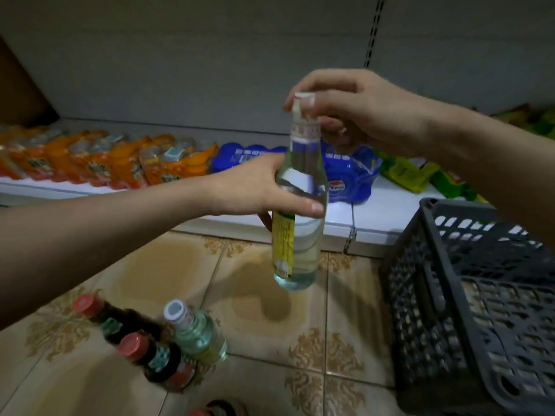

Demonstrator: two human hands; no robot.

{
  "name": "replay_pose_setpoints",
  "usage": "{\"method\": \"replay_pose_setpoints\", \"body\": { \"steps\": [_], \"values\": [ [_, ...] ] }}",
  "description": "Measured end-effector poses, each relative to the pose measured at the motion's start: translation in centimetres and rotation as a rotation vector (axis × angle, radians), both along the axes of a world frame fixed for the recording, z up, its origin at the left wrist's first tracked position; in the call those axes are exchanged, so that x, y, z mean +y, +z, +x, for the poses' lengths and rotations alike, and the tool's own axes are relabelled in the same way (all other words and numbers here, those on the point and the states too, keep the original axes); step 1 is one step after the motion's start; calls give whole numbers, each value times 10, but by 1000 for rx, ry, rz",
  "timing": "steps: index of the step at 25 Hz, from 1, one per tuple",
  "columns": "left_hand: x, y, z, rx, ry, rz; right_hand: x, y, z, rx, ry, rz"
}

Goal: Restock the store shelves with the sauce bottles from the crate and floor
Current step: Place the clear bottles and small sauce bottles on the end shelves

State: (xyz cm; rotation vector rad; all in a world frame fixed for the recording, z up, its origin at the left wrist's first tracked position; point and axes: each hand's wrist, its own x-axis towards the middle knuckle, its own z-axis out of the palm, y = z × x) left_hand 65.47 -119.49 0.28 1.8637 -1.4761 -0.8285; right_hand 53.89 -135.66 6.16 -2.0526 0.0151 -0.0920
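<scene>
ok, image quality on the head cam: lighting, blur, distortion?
Head view: dim overall, shelf edge brightest; held bottle fairly sharp, with a soft shadow on the floor; floor bottles smeared by motion blur; wide-angle bend shows in the crate and shelf line.

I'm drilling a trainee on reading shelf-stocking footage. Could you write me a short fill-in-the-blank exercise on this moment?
1. The left hand grips the clear bottle around its ____.
2. The right hand pinches that bottle at its ____.
3. The gray crate stands on the ____.
4. The dark bottles on the floor have ____ caps.

Missing words: body; cap; floor; red
</scene>
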Motion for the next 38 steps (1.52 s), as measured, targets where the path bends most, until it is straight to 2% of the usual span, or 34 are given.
{"method": "replay_pose_setpoints", "body": {
  "steps": [2, 5, 8, 10, 13, 15, 18, 23, 25, 34, 38],
  "values": [
    [-4, 28, 9, 2, 97, -121, -11, 0, 5, -19, -66, 48],
    [-13, 81, 20, -59, 121, -293, -16, 0, 9, 16, -91, 70],
    [-21, 136, 23, -169, 179, -430, -17, 22, 15, -160, -116, 275],
    [-26, 166, 26, -191, 214, -479, -17, 43, 14, -273, -191, 164],
    [-30, 210, 28, -204, 238, -595, -11, 68, 10, -360, -276, -248],
    [-34, 238, 28, -256, 254, -655, -5, 82, 11, -451, -375, -369],
    [-50, 272, 30, -395, 299, -679, -7, 102, 26, -644, -529, -400],
    [-98, 309, 41, -415, 444, -718, -32, 125, 62, -815, -667, -326],
    [-115, 318, 50, -389, 477, -707, -42, 128, 75, -816, -717, -359],
    [-170, 308, 90, -331, 554, -531, -73, 124, 116, -539, -822, -526],
    [-189, 303, 102, -285, 579, -528, -81, 123, 131, -480, -903, -641]
  ]
}}
